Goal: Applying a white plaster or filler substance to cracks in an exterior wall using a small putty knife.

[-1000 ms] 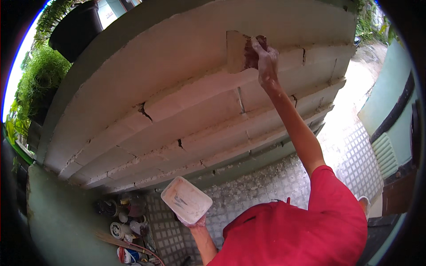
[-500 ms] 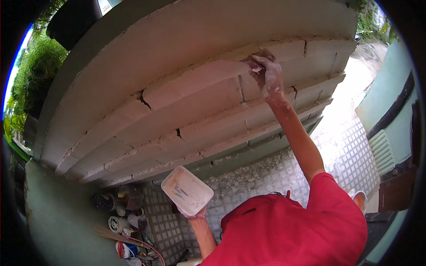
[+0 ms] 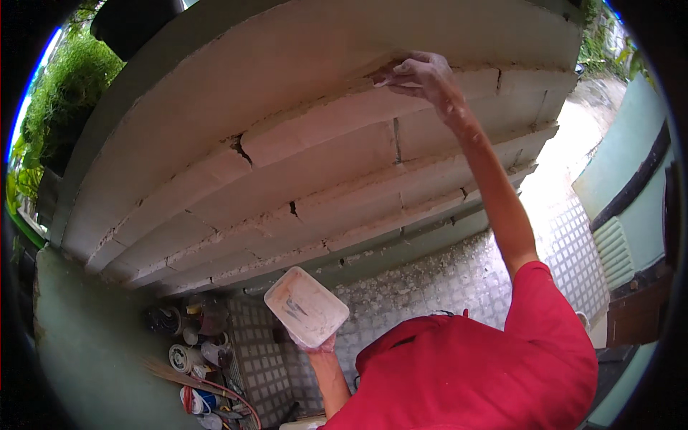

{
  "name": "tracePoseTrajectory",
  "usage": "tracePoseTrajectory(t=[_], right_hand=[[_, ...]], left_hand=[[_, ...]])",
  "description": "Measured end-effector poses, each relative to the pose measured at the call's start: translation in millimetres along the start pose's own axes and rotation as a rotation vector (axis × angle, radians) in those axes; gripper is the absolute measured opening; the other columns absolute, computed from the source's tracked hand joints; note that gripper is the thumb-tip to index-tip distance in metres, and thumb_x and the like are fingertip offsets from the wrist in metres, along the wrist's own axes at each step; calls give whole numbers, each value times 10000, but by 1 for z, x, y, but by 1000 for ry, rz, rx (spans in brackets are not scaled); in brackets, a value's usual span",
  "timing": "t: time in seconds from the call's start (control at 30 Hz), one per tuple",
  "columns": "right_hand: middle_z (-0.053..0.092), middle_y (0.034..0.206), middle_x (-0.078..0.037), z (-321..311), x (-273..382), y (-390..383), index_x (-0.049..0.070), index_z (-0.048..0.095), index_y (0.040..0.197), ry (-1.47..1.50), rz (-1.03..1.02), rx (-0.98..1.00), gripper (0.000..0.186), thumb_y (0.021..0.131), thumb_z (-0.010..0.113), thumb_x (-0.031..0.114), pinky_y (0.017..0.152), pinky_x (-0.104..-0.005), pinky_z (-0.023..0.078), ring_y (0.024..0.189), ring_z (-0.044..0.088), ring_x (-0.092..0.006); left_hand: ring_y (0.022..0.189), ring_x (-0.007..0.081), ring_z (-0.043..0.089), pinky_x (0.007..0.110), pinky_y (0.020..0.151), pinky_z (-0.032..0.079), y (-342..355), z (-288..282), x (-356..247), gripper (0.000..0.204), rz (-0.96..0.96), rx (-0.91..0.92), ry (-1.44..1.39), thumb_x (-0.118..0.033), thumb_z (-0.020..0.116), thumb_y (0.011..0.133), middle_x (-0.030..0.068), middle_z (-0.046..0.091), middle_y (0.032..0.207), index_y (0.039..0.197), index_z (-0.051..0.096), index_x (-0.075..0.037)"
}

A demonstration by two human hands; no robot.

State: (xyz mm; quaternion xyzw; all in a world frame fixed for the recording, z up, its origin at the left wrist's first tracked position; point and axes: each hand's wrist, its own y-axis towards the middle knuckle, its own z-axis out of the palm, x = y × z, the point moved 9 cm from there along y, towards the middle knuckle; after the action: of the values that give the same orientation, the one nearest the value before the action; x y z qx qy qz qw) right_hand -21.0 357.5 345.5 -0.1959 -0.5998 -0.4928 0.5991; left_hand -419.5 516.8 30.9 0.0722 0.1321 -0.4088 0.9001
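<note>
My left hand (image 3: 319, 345) grips a white rectangular plastic tub (image 3: 327, 317) from below, with a grey-white smear across its bottom. My right hand (image 3: 430, 77), coated in whitish paste, reaches up to the top ledge of the stepped pale wall (image 3: 322, 125). Its fingers are closed around something with a thin white edge, too small to make out, close against the joint above the ledge. Dark cracks (image 3: 242, 149) and rough seams run along the ledges.
Jars, buckets (image 3: 183, 357) and a broom (image 3: 168, 374) crowd the lower left beside a green wall (image 3: 100, 337). Whitish spatters cover the tiled floor (image 3: 408, 283). Green plants (image 3: 79, 93) stand at the far left.
My right hand has slid left and slightly upward along the top ledge's seam. The tub in my left hand stays almost where it was.
</note>
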Motion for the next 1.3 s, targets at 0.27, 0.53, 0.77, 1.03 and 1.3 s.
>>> tracePoseTrajectory(t=[0.27,0.53,0.77,1.03,1.3], right_hand=[[662,1083,-185,17,6,21,-120,575,1064,-146,92,360,333,823,535,106,856,-273,543,959,663,-203],[694,910,-132,41,46,21,-2,607,1183,-1015,-167,175,391,846,620,196,702,-305,560,798,671,-164],[668,1039,-124,19,21,77,46,669,1056,-1593,-398,24,285,853,646,245,810,-390,514,951,642,-261],[516,1345,-114,64,19,51,139,614,1213,-1645,-1214,144,356,869,539,86,948,-411,460,1182,530,-259],[597,1260,-32,68,4,64,177,610,1235,-1584,-940,132,420,859,490,31,950,-425,463,1084,598,-283]], left_hand=[[1279,323,457,555,1030,396,-1,0,-14,547,73,-76,24,-475,417,951,56,439,1436,1420,391,-195],[1253,334,477,558,1013,411,4,5,-7,540,32,-29,44,-470,424,950,55,462,1415,1410,405,-187],[1259,319,472,550,1023,403,3,14,-6,528,75,-6,73,-454,432,950,54,462,1413,1407,409,-192],[1278,323,452,553,1029,396,3,3,-13,529,81,-21,-7,-451,421,955,61,430,1440,1413,398,-187],[1290,335,443,582,1015,401,-9,-8,-21,556,166,-39,63,-434,438,950,73,407,1457,1441,353,-187]])
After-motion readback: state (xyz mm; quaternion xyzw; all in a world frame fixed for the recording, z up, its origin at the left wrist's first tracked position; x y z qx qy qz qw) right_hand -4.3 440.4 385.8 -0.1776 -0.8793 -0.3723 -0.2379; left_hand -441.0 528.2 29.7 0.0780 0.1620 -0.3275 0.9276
